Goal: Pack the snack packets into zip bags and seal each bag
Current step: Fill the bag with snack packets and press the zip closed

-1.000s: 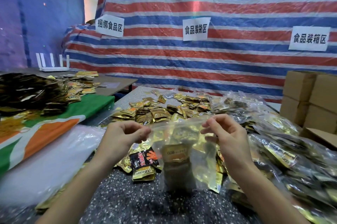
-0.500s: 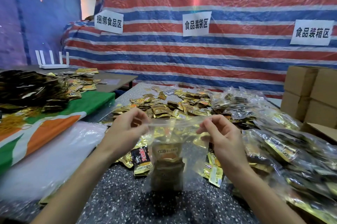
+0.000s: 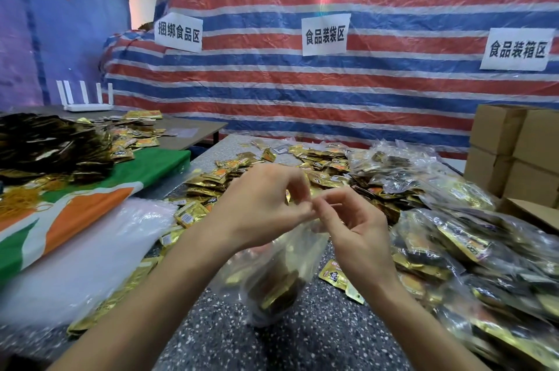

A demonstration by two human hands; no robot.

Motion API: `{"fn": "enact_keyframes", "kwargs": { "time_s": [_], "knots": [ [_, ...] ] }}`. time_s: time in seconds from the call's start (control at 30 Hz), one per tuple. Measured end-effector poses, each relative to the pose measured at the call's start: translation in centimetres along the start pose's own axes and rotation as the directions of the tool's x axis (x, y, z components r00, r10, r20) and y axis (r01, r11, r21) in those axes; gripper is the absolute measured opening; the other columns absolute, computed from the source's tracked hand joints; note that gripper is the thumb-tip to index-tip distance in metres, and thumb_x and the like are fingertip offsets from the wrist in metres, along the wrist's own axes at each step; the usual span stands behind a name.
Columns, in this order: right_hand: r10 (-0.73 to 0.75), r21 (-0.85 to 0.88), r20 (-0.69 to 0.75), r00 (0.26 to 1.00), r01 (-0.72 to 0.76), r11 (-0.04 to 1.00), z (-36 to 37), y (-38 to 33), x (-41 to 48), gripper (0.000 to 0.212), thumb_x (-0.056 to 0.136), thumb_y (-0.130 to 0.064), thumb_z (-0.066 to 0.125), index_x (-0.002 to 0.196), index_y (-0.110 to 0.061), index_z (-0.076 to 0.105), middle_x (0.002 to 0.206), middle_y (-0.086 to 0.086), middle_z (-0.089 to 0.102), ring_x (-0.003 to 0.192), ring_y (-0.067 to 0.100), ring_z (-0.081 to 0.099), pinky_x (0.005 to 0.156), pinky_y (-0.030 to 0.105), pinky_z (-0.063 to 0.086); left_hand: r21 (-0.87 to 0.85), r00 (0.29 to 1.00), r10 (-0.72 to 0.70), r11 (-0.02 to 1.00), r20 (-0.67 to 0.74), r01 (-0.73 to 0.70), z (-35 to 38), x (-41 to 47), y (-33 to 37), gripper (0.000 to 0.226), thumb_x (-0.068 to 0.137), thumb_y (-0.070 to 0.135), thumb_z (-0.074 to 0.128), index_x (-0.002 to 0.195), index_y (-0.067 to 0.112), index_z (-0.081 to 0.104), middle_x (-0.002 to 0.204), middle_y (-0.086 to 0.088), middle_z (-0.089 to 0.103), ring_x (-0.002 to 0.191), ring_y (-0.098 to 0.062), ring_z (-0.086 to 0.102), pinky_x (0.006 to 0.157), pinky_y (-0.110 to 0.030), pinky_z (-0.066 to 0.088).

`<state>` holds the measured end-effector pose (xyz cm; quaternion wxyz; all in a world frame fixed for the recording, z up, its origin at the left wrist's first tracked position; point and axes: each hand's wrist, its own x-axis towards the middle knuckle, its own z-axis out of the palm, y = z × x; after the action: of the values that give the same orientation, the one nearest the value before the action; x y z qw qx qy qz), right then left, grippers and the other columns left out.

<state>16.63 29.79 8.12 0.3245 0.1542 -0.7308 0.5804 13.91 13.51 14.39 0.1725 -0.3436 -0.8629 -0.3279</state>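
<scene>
So both hands meet right in the middle: the left hand [image 3: 263, 207] and right hand [image 3: 360, 234] each pinch the top edge of a clear zip bag [image 3: 272, 280] between thumb and forefinger, with the fingertips nearly touching and the other fingers loosely curled. The zip bag hangs down from that pinch over the near part of the speckled desk [image 3: 211, 340], and inside it a stack of gold snack packets [image 3: 281, 292] sits bunched at the bottom. I can't tell if the bottom rests on the desk or hangs just above it, or whether the zip strip is closed. One stray packet [image 3: 334, 275] lies just right of the bag, near the right wrist. Farther back there's a scattered heap of loose gold packets [image 3: 320, 159] on the desk, and the whole right side is piled with filled bags [image 3: 453, 243], clear ones stuffed with packets. Brown cardboard boxes [image 3: 514, 153] are stacked at the far right. On the left, a whitish plastic heap [image 3: 90, 249] lies beside a green, orange and white cloth [image 3: 75, 207]
</scene>
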Motion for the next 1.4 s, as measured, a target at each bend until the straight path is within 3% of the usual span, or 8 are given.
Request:
{"fn": "enact_keyframes", "kwargs": {
  "time_s": [0.27, 0.4, 0.6, 0.77, 0.87, 0.97, 1.2, 1.4],
  "knots": [
    [0.049, 0.014, -0.038, 0.998, -0.048, 0.999, -0.2, -0.6, 0.0, 0.012, 0.095, -0.019, 0.068, 0.083, -0.022, 0.071, 0.082, 0.004, 0.072, 0.08, 0.023, 0.071, 0.067, 0.044, 0.062, 0.221, 0.995, 0.1, 0.97, 0.003, -0.098, 1.2, 0.8, 0.1, 0.003, 0.091, 0.023, 0.06, 0.088, 0.022, 0.061, 0.083, 0.008, 0.062, 0.08, -0.015, 0.054, 0.07, -0.03, 0.031],
    [0.047, -0.037, -0.063, 0.997, -0.049, 0.998, -0.5, -0.3, -0.3, 0.015, 0.097, -0.021, 0.066, 0.085, -0.029, 0.069, 0.084, -0.001, 0.071, 0.084, 0.024, 0.07, 0.072, 0.057, 0.058, 0.143, 0.995, 0.101, 0.984, 0.023, -0.103, 1.3, 0.9, -0.4, 0.009, 0.094, 0.032, 0.063, 0.091, 0.024, 0.065, 0.082, 0.014, 0.06, 0.079, -0.009, 0.055, 0.069, -0.028, 0.037],
    [0.047, -0.071, -0.124, 0.991, -0.056, 0.996, -0.9, 0.1, -0.3, 0.018, 0.097, -0.02, 0.065, 0.084, -0.032, 0.068, 0.083, -0.003, 0.071, 0.084, 0.022, 0.069, 0.074, 0.055, 0.058, 0.138, 0.989, 0.107, 0.983, 0.102, -0.121, 1.0, 0.4, -1.2, 0.015, 0.095, 0.04, 0.061, 0.091, 0.026, 0.061, 0.084, 0.014, 0.061, 0.082, -0.011, 0.057, 0.075, -0.033, 0.047],
    [0.049, -0.056, -0.108, 0.993, -0.056, 0.997, -0.6, -0.1, -0.4, 0.017, 0.098, -0.02, 0.064, 0.084, -0.029, 0.068, 0.082, 0.001, 0.071, 0.084, 0.026, 0.069, 0.073, 0.056, 0.058, 0.309, 0.987, 0.13, 0.938, 0.099, -0.154, 1.4, 0.3, -0.7, 0.013, 0.099, 0.033, 0.052, 0.089, 0.026, 0.046, 0.081, 0.013, 0.047, 0.077, -0.013, 0.043, 0.071, -0.029, 0.025],
    [0.074, 0.028, -0.035, 0.997, -0.073, 0.997, -1.0, -0.5, -0.3, 0.009, 0.093, -0.023, 0.067, 0.085, -0.021, 0.069, 0.082, 0.008, 0.07, 0.082, 0.033, 0.068, 0.07, 0.048, 0.061, 0.262, 0.984, 0.141, 0.951, 0.112, -0.166, 1.1, 0.2, -0.6, 0.013, 0.097, 0.031, 0.051, 0.087, 0.026, 0.045, 0.075, 0.013, 0.044, 0.069, -0.008, 0.04, 0.064, -0.026, 0.023],
    [0.094, -0.002, 0.074, 0.993, -0.094, 0.996, -1.6, -0.7, 0.3, 0.006, 0.09, -0.016, 0.074, 0.089, -0.011, 0.073, 0.082, 0.01, 0.071, 0.076, 0.022, 0.067, 0.067, 0.035, 0.057, 0.199, 0.981, 0.154, 0.964, 0.117, -0.175, 1.0, 0.1, -0.8, 0.011, 0.096, 0.03, 0.053, 0.086, 0.028, 0.047, 0.073, 0.016, 0.046, 0.068, 0.002, 0.042, 0.064, -0.016, 0.026],
    [0.08, -0.04, 0.048, 0.996, -0.078, 0.996, -2.2, -0.8, 0.2, 0.017, 0.094, -0.002, 0.065, 0.082, -0.014, 0.068, 0.074, -0.005, 0.068, 0.069, 0.005, 0.061, 0.061, 0.019, 0.048, 0.108, 0.981, 0.097, 0.987, 0.167, -0.116, 0.5, -0.2, -1.6, 0.013, 0.097, 0.041, 0.058, 0.091, 0.029, 0.057, 0.085, 0.017, 0.058, 0.081, -0.004, 0.053, 0.072, -0.029, 0.044],
    [0.104, -0.032, 0.167, 0.981, -0.1, 0.994, -3.0, -1.4, 0.7, 0.011, 0.079, -0.021, 0.067, 0.08, -0.01, 0.067, 0.071, -0.001, 0.066, 0.069, 0.014, 0.063, 0.064, 0.026, 0.05, 0.296, 0.971, 0.145, 0.934, 0.189, -0.197, 1.0, -0.2, -0.8, 0.015, 0.1, 0.034, 0.048, 0.088, 0.028, 0.041, 0.078, 0.014, 0.044, 0.068, -0.005, 0.038, 0.066, -0.03, 0.02]
  ]
}}
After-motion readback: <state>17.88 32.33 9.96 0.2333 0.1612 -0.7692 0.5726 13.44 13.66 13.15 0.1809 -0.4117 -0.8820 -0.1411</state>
